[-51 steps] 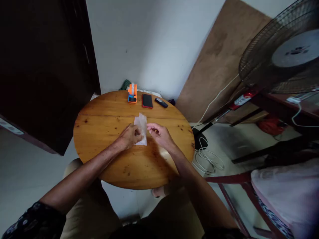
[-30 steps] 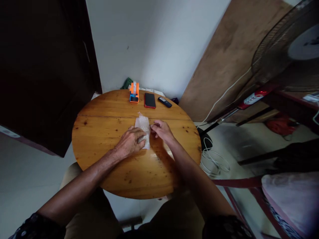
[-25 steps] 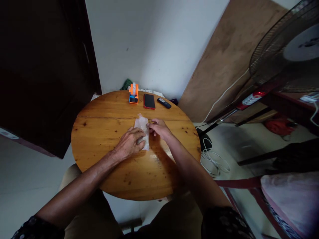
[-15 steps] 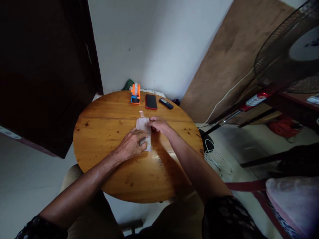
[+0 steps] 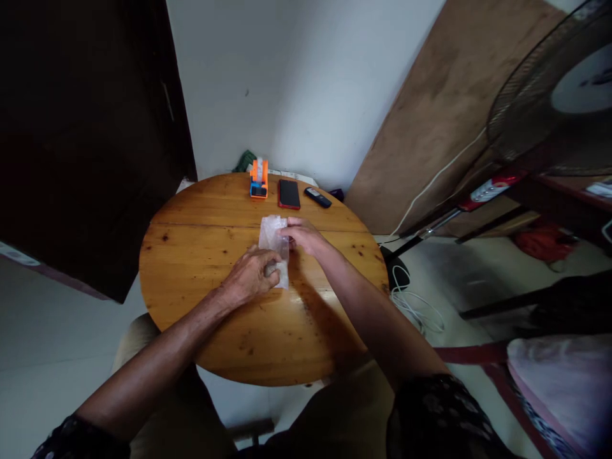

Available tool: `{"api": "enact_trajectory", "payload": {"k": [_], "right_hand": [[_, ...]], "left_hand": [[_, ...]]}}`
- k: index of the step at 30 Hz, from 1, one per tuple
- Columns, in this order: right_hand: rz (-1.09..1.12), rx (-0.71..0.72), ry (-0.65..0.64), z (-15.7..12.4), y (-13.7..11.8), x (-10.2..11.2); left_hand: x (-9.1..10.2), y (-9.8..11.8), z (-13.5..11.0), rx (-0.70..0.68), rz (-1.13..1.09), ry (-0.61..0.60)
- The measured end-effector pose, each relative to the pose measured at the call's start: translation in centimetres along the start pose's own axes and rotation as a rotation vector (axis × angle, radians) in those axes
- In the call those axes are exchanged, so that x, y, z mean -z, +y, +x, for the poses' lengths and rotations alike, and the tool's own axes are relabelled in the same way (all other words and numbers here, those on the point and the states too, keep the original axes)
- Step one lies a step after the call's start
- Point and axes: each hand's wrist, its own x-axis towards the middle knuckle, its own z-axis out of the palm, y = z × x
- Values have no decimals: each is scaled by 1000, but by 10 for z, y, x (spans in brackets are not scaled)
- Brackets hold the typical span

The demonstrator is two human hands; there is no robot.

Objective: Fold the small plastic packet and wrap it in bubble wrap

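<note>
A small clear plastic bag (image 5: pixel 271 234) lies on the round wooden table (image 5: pixel 201 255). My left hand (image 5: pixel 251 277) rests on the bag's near end, fingers curled and pressing it down. At the bag's far right corner my right hand (image 5: pixel 302 234) pinches the plastic with its fingertips. What the bag holds is too small to make out.
At the table's far edge stand an orange tape dispenser (image 5: pixel 259 178), a red-cased phone (image 5: pixel 289 193) and a dark remote (image 5: pixel 318 197). A large fan (image 5: pixel 554 95) and a leaning wooden board (image 5: pixel 430 108) are to the right. White cable (image 5: pixel 415 309) lies coiled on the floor.
My right hand moved from beside the bag up to its far end and took hold of it. The bag, first lifted, now lies flat under my left hand.
</note>
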Motion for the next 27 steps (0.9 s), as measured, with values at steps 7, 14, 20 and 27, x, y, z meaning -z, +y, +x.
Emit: {"api": "enact_trajectory", "payload": {"k": [7, 14, 20, 27], "right_hand": [[26, 201, -84, -29, -9, 6], [-97, 362, -169, -58, -12, 5], [-372, 507, -140, -85, -6, 5], [-503, 628, -54, -114, 20, -8]], "left_hand": [[-2, 2, -3, -18, 64, 45], [0, 14, -14, 106, 284, 192], [-4, 16, -19, 276, 177, 304], [-13, 1, -21, 108, 50, 326]]}}
